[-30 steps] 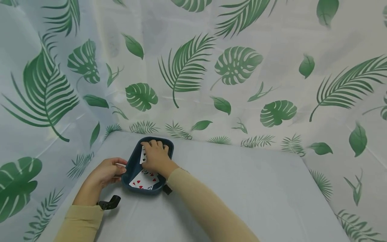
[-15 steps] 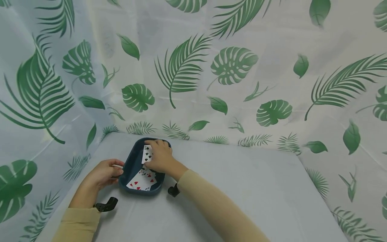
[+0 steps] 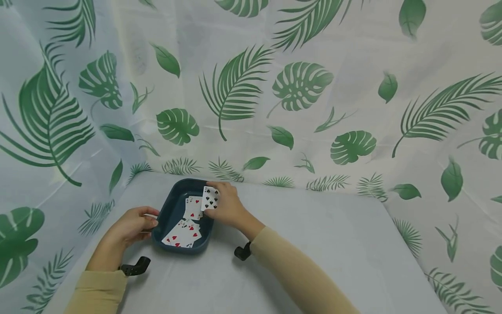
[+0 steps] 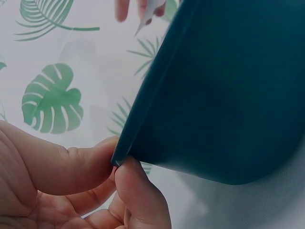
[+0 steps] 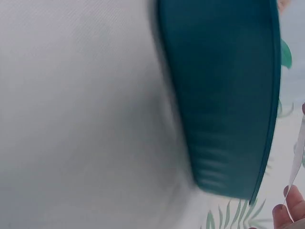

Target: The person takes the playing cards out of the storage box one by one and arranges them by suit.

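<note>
A dark blue plastic bin (image 3: 178, 250) sits on the white table at the left in the head view. My left hand (image 3: 131, 225) pinches its left rim between thumb and finger, plain in the left wrist view, where the bin wall (image 4: 224, 95) fills the right side. My right hand (image 3: 229, 205) holds a spade playing card (image 3: 210, 199) over the bin's right rim. In the right wrist view that card (image 5: 298, 150) shows edge-on beside the fingertips (image 5: 294, 202). Inside the bin lie more playing cards: a small group (image 3: 192, 208) farther back and a fanned pile (image 3: 181, 235) at the near end.
A white cloth (image 3: 313, 253) covers the table, which extends to the right of the bin. Leaf-printed sheeting (image 3: 251, 100) hangs behind and at the left. Black wrist mounts (image 3: 135, 267) jut out below both forearms, close to the tabletop.
My right hand has moved right, out of the bin's middle to its right rim, carrying the spade card. Cards under it now show. My left hand stays on the rim; the head view shifted slightly.
</note>
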